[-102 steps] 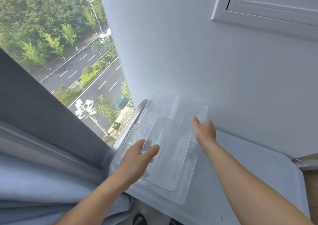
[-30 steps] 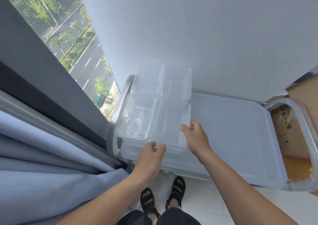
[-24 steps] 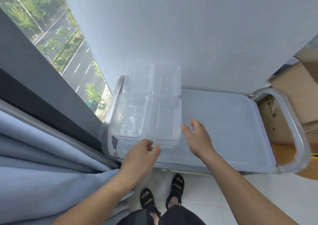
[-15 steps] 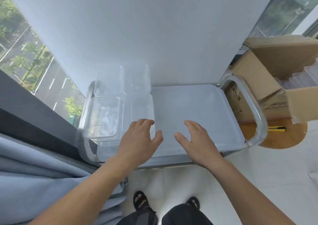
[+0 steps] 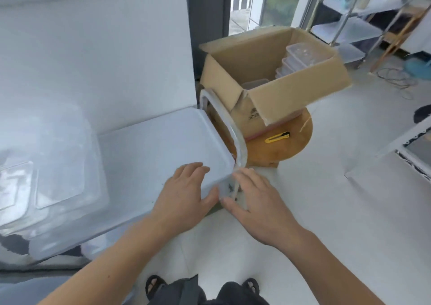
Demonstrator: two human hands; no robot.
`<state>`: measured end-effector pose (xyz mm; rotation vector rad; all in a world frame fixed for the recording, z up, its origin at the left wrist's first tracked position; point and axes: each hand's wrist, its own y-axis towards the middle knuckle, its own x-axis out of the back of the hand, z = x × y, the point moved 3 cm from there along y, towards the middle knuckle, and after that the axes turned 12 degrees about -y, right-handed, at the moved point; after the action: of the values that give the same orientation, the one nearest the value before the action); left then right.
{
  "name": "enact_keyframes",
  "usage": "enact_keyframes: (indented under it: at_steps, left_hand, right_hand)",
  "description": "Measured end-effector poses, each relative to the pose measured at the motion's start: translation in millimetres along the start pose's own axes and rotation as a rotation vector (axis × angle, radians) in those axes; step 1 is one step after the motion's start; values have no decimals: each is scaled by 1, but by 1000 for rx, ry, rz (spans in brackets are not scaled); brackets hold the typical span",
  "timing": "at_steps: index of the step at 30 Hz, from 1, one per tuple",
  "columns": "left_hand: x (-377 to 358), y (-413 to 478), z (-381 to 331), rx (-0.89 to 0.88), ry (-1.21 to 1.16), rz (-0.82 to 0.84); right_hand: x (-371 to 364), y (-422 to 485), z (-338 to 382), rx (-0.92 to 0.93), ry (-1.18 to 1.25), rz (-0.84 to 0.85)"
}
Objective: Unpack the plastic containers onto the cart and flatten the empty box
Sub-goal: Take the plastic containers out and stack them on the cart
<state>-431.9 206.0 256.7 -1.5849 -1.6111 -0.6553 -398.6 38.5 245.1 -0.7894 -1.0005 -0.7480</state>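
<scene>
Clear plastic containers [image 5: 44, 165] stand in stacks at the left end of the pale cart top [image 5: 149, 151], blurred by motion. An open cardboard box [image 5: 275, 76] sits on a round wooden stool beyond the cart's metal handle [image 5: 235, 132], and more clear containers [image 5: 300, 57] show inside it. My left hand [image 5: 184, 197] hovers over the cart's near right corner with fingers relaxed and holds nothing. My right hand [image 5: 254, 202] is spread just off that corner, also empty.
A yellow utility knife [image 5: 277, 137] lies on the wooden stool [image 5: 279, 144] in front of the box. A metal shelf rack [image 5: 349, 18] stands at the back right. White tiled floor stretches to the right. A white wall backs the cart.
Both hands let go of the container stack on the cart's left end and moved right, empty. My view swung from the window toward the box on the stool.
</scene>
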Motion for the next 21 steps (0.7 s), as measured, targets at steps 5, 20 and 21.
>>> enact_keyframes:
  at_steps: [5, 20, 21]
  left_hand:
    - [-32, 23, -67, -67, 15, 47]
    - [-54, 152, -122, -135, -21, 99]
    - [-53, 167, -123, -132, -31, 102]
  right_hand:
    - [29, -29, -70, -96, -25, -17]
    - [85, 51, -172, -151, -80, -37]
    - [90, 64, -177, -150, -85, -37]
